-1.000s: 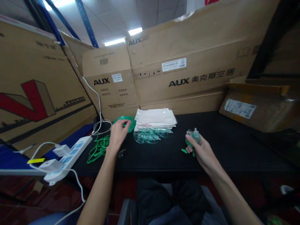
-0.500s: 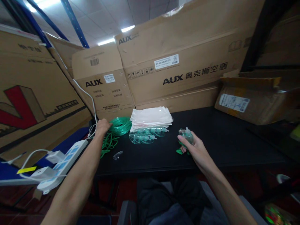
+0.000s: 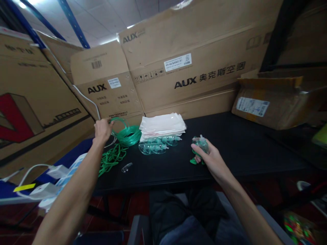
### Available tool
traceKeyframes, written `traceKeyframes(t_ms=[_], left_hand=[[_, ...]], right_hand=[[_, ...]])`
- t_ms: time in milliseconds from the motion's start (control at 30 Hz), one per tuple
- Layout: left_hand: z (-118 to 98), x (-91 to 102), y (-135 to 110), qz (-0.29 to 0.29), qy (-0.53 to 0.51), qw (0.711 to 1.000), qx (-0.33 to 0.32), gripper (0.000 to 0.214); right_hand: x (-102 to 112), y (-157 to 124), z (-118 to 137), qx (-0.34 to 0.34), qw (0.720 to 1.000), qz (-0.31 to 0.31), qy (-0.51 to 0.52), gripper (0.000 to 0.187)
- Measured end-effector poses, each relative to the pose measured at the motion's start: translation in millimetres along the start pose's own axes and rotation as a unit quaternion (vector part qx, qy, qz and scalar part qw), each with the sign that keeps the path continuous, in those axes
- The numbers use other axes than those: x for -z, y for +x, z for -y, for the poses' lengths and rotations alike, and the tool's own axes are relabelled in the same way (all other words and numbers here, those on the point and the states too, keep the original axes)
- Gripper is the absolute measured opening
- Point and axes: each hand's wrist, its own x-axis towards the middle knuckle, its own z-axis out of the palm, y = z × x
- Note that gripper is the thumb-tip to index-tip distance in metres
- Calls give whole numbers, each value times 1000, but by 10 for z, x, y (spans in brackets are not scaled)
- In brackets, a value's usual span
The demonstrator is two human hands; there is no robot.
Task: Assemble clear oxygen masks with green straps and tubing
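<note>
A strand of green tubing (image 3: 119, 119) is gripped by the left hand (image 3: 103, 130), its thumb and fingers brought close together at the raised end, while the rest lies in a coil (image 3: 129, 136) on the black table (image 3: 230, 146). A clear green mask (image 3: 201, 144) is held in the right hand (image 3: 209, 154), well apart from the coil, with the fingers curled round it and the thumb laid across its front.

The strand is best drawn up singly and slowly, so that neighbouring loops are not dragged along and the tangled green straps (image 3: 112, 158) just beside the coil are not caught. The mask is best cradled lightly, so that its soft rim is not creased and its pale spout is left uncovered.

The left fingertips are largely hidden by the hand itself, so the exact pinch cannot be made out. Much of the mask is covered by the right palm, and how the green strap end (image 3: 193, 161) below is attached cannot be told. The power strip (image 3: 76, 166) is partly blocked by the left forearm.
</note>
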Motion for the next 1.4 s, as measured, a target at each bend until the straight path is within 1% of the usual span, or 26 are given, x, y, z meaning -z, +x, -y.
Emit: traceKeyframes(t_ms=[133, 267, 333, 400, 433, 467, 500, 567, 667, 700, 733, 767, 800, 833, 867, 933, 967, 1000, 1067, 1167, 1233, 1300, 1367, 1400], left_hand=[[-46, 223, 37, -37, -44, 998, -16, 47], [-213, 501, 8, -80, -99, 991, -36, 45], [-364, 637, -89, -105, -157, 981, -46, 43], [-557, 739, -269, -119, -278, 952, -57, 45], [-664, 769, -391, -102, -334, 934, -71, 45], [-775, 782, -533, -62, -396, 911, -98, 46], [-887, 775, -691, -11, -448, 887, -108, 46], [-1096, 701, -1044, 89, -496, 857, -110, 41], [-1344, 459, -1587, 236, -515, 813, -135, 38], [-1406, 357, -1751, 268, -523, 797, -139, 38], [-1457, 254, -1899, 299, -520, 789, -130, 37], [-1499, 156, -2028, 318, -516, 788, -109, 35], [-1533, 70, -2138, 321, -500, 799, -89, 34], [-1558, 0, -2228, 311, -467, 824, -79, 34], [-1575, -50, -2301, 287, -421, 857, -82, 34], [-1584, -90, -2401, 219, -303, 920, -120, 35], [-1575, -84, -2434, 187, -247, 940, -144, 36], [-1556, -66, -2459, 161, -203, 952, -165, 37], [-1487, -13, -2490, 126, -168, 958, -195, 38], [-1319, 51, -2503, 106, -209, 949, -210, 36], [-1198, 59, -2496, 128, -237, 944, -191, 34], [-1111, 39, -2479, 162, -242, 943, -162, 34], [-1081, 4, -2458, 188, -241, 941, -146, 34], [-1088, -17, -2445, 194, -243, 939, -144, 34]], right_hand=[[6, 0, -12, -6, 1000, 2, 10, 44], [6, -1, -17, -7, 1000, -2, 27, 43], [2, -3, -5, -11, 999, -4, 52, 45], [5, -7, 16, -20, 996, -9, 90, 45], [13, -9, 29, -23, 993, -15, 113, 45], [27, -11, 42, -23, 990, -23, 135, 44], [48, -15, 56, -20, 987, -35, 154, 42], [116, -26, 85, -9, 982, -58, 180, 38], [267, -61, 146, 0, 980, -88, 178, 33], [323, -78, 173, 0, 980, -94, 174, 32], [377, -96, 202, 0, 980, -99, 170, 32], [427, -115, 232, -1, 981, -103, 167, 32], [470, -134, 262, -1, 981, -104, 164, 32], [504, -153, 290, -2, 982, -104, 159, 32], [528, -172, 315, -3, 983, -104, 151, 31], [548, -207, 352, -3, 987, -99, 128, 32], [547, -222, 364, -2, 989, -94, 115, 32], [540, -234, 371, 0, 991, -88, 102, 33], [519, -248, 378, -3, 995, -73, 75, 36], [485, -223, 398, -19, 999, -42, 23, 42], [458, -170, 438, -26, 999, -6, -20, 43], [414, -90, 497, -37, 996, 47, -73, 42], [351, -1, 558, -53, 982, 114, -139, 39], [314, 40, 582, -56, 971, 150, -176, 37]])
